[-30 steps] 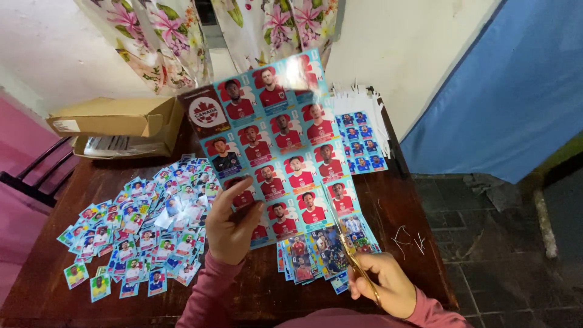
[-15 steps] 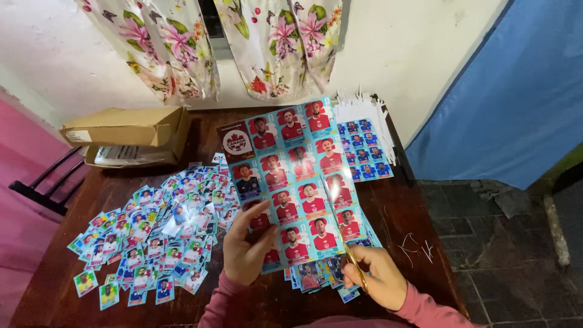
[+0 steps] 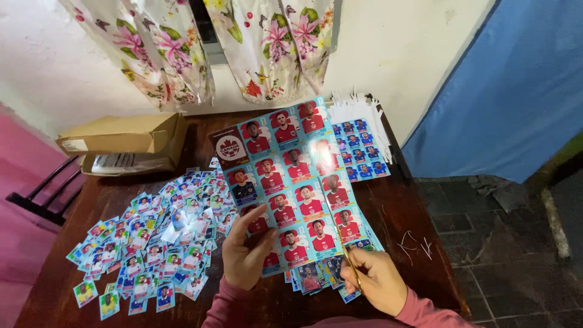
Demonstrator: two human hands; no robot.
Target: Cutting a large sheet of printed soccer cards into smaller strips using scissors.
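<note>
Left hand (image 3: 246, 255) pinches sticker sheet (image 3: 291, 182); right hand (image 3: 379, 282) closed on scissors (image 3: 345, 252).

**Body: two bare hands, pink sleeves**

Left hand (image 3: 246, 258): bare, no glove, no ring or watch in view. Right hand (image 3: 381, 280): bare too, nothing worn on the fingers that I can see. Both forearms sit in long sleeves, dusty pink, plain fabric, no print; cuffs end at the wrists. Rest of the person is out of view.
</note>
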